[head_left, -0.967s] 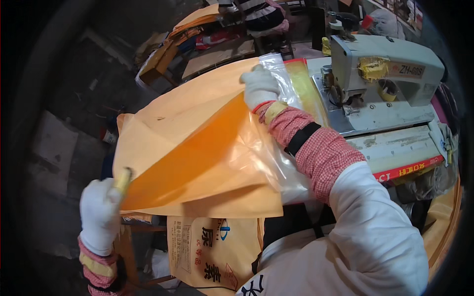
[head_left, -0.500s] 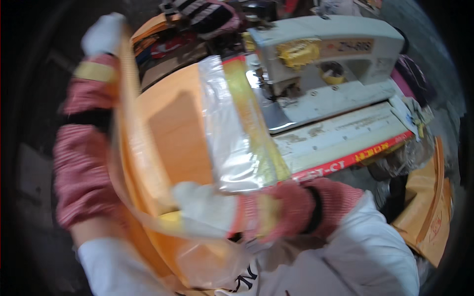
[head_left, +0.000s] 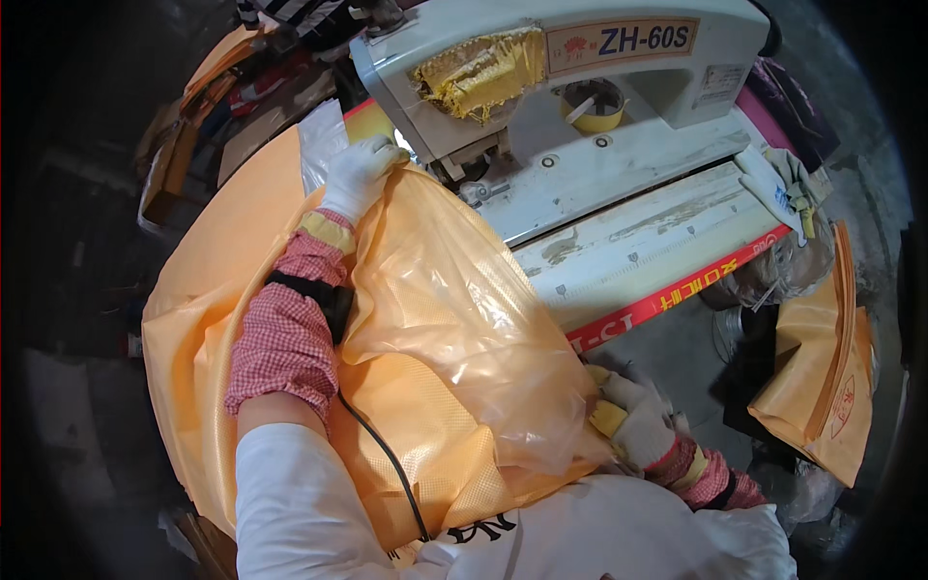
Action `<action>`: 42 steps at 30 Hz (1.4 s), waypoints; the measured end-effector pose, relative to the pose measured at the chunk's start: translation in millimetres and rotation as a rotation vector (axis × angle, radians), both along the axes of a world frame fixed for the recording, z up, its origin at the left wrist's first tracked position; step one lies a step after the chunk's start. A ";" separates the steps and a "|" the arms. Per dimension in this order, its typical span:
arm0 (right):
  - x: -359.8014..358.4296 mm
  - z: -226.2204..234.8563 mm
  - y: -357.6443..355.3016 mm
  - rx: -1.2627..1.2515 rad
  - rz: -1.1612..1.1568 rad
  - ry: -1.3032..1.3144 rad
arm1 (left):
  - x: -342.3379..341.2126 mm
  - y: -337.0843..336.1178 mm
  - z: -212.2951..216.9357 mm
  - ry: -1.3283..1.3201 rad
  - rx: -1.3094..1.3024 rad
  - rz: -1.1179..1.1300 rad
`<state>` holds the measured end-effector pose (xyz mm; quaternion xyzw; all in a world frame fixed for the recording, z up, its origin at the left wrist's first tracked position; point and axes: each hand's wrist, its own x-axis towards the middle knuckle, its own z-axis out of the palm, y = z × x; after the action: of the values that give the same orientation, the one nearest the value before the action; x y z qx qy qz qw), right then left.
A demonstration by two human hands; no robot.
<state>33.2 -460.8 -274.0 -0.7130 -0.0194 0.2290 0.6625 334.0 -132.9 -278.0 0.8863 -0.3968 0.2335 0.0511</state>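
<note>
A large orange woven sack (head_left: 416, 396) lies spread in front of me, with a sheet of translucent plastic (head_left: 522, 377) over its right part. My left hand (head_left: 362, 176), in a white glove, is closed on the sack's far edge beside the sewing machine (head_left: 580, 87). From there the rim slants down to my right hand (head_left: 633, 425), also gloved, near my body. Its fingers are bent round the sack's near right edge, partly hidden by the sack. Red checked sleeve covers and black bands are on both forearms.
A red strip (head_left: 667, 300) runs along the machine bed's front edge. A roll of tape (head_left: 592, 104) sits in the machine's arm opening. More folded orange sacks (head_left: 822, 367) stand at the right. Cardboard boxes (head_left: 169, 169) are at the far left. A black cable (head_left: 387, 454) trails from my left forearm.
My left hand has swung from the far left to beside the machine. My right hand has moved right. The sack now stretches between them, covering most of the clear plastic on the stack.
</note>
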 end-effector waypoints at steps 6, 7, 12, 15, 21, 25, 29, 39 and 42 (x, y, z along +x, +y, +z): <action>3.2 25.2 0.5 -0.464 0.046 -0.368 | 3.9 -2.5 -1.4 0.079 -0.125 -0.002; 5.4 28.2 2.0 -0.600 0.141 -0.431 | -1.3 1.4 1.1 0.079 -0.122 0.007; -28.3 -18.9 -1.6 -0.354 0.057 -0.255 | -43.8 -32.1 31.0 0.438 0.261 0.205; -27.9 -3.4 14.3 -0.166 -0.114 -0.221 | -39.4 -29.4 30.1 0.440 0.089 0.152; 56.0 -4.2 68.6 -1.006 0.254 -0.825 | 3.4 -6.4 47.9 0.442 0.258 0.410; 120.1 -26.0 60.3 0.192 0.221 0.019 | -28.8 -19.3 49.4 -0.250 0.390 0.230; 183.8 40.3 107.9 -1.081 0.394 -0.645 | -110.2 -6.3 31.7 0.010 0.328 0.164; 204.7 41.1 56.0 -0.439 0.498 -0.306 | -134.0 -90.9 168.4 1.081 -0.399 0.145; 216.0 36.2 48.7 -0.535 0.613 -0.285 | -143.9 -135.1 143.5 0.977 0.123 -0.143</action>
<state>249.2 -412.1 -237.8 -0.8455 -0.2614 0.3114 0.3463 190.1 -268.0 -134.5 0.8641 -0.3991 -0.2372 0.1945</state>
